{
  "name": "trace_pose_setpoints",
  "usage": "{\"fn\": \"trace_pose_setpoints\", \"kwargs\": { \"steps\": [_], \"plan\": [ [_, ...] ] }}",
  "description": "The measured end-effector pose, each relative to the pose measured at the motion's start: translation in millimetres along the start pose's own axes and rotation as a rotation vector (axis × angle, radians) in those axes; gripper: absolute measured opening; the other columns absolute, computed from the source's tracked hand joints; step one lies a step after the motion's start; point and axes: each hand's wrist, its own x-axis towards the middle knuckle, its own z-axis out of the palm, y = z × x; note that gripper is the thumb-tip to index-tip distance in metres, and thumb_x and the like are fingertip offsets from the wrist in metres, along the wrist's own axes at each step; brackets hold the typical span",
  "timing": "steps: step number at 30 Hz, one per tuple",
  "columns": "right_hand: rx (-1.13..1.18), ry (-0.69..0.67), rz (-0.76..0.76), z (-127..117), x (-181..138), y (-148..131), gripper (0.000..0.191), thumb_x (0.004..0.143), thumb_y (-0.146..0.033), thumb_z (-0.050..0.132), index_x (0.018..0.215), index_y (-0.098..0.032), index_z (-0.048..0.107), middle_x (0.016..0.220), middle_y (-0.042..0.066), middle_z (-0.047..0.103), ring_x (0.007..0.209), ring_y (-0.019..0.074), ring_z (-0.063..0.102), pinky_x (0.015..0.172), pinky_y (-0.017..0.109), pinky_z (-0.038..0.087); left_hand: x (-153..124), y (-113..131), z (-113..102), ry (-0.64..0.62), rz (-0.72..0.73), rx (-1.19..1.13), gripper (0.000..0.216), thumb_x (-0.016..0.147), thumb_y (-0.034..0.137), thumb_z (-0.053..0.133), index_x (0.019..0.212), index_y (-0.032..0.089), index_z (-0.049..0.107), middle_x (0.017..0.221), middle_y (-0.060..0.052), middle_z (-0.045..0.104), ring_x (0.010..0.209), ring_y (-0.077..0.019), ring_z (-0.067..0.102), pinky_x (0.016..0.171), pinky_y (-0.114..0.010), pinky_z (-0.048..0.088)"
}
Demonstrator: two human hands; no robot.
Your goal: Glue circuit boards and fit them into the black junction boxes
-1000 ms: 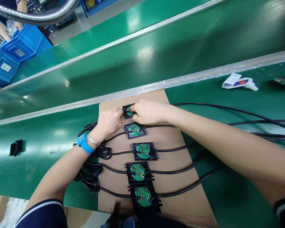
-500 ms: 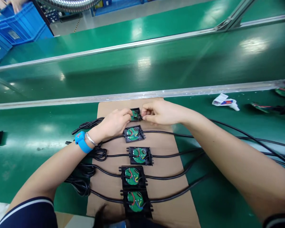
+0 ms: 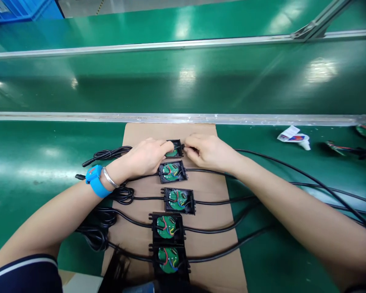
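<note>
Several open black plastic housings with round green circuit boards lie in a column on a brown cardboard sheet (image 3: 207, 191), each with black cables running out both sides. My left hand (image 3: 144, 156), with a blue wristband (image 3: 95, 181) and a metal bangle, grips the farthest housing (image 3: 175, 148) from its left side. My right hand (image 3: 209, 152) pinches the cable end at that housing's right side. The second housing (image 3: 172, 171) sits just below my hands, a third (image 3: 178, 200) below it, and two more (image 3: 167, 226) nearest to me.
The cardboard rests on a green conveyor belt (image 3: 33, 171) bounded by a metal rail (image 3: 79, 118). Coiled black cables (image 3: 110, 203) lie left of the sheet and long cables (image 3: 293, 195) trail right. A white tube (image 3: 294, 137) and loose wired parts (image 3: 354, 148) lie at far right.
My view has tilted down and turned, so the blue crates have left the top corner. My right hand has slipped from on top of the farthest housing to its right side; my left hand keeps its grip.
</note>
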Motion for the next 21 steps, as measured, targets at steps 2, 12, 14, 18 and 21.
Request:
{"fn": "trace_pose_setpoints", "kwargs": {
  "steps": [2, 12, 14, 18, 21],
  "plan": [
    [-0.02, -0.075, 0.006, -0.5, 1.1, 2.1, 0.02, 0.09, -0.02, 0.039, 0.081, -0.016, 0.057, 0.076, 0.008, 0.061, 0.067, 0.0168, 0.05, 0.064, 0.029, 0.037, 1.8, 2.6, -0.3, -0.004, -0.007, 0.02, 0.036, 0.092, 0.013, 0.045, 0.126, 0.016, 0.055, 0.108, -0.008, 0.068, 0.09, -0.0237, 0.064, 0.08, -0.037, 0.05],
    [-0.38, -0.274, 0.109, -4.2, 15.3, -28.0, 0.031, 0.091, -0.011, 0.038, 0.104, -0.011, 0.067, 0.088, 0.015, 0.066, 0.066, 0.0215, 0.053, 0.054, 0.034, 0.025, 15.9, 22.5, -12.5, -0.172, -0.119, 0.1, 0.036, 0.083, 0.009, 0.05, 0.114, 0.014, 0.068, 0.112, -0.012, 0.063, 0.096, -0.0257, 0.064, 0.08, -0.037, 0.052],
    [-0.342, -0.19, 0.099, 2.7, 7.9, -23.4, 0.029, 0.093, -0.014, 0.041, 0.101, -0.012, 0.068, 0.09, 0.014, 0.065, 0.073, 0.0228, 0.055, 0.057, 0.034, 0.031, 13.0, 22.1, -12.2, -0.161, -0.112, 0.108, 0.041, 0.083, 0.01, 0.051, 0.121, 0.016, 0.066, 0.114, -0.011, 0.064, 0.096, -0.025, 0.064, 0.08, -0.036, 0.052],
    [-0.114, 0.122, 0.03, 21.4, -2.1, -0.9, 0.026, 0.095, -0.025, 0.047, 0.095, -0.014, 0.071, 0.09, 0.013, 0.063, 0.09, 0.0254, 0.054, 0.078, 0.038, 0.044, 3.7, 17.1, -6.8, -0.099, -0.14, 0.124, 0.048, 0.088, 0.011, 0.048, 0.135, 0.02, 0.058, 0.122, -0.008, 0.064, 0.1, -0.0227, 0.065, 0.082, -0.034, 0.053],
    [0.019, 0.274, 0.004, 32.2, -3.0, 7.6, 0.025, 0.094, -0.026, 0.049, 0.096, -0.016, 0.071, 0.087, 0.011, 0.062, 0.086, 0.0243, 0.053, 0.084, 0.04, 0.045, 1.0, 17.1, -4.4, -0.084, -0.161, 0.129, 0.051, 0.09, 0.011, 0.046, 0.139, 0.022, 0.054, 0.123, -0.007, 0.064, 0.1, -0.021, 0.065, 0.081, -0.032, 0.052]
  ]
}}
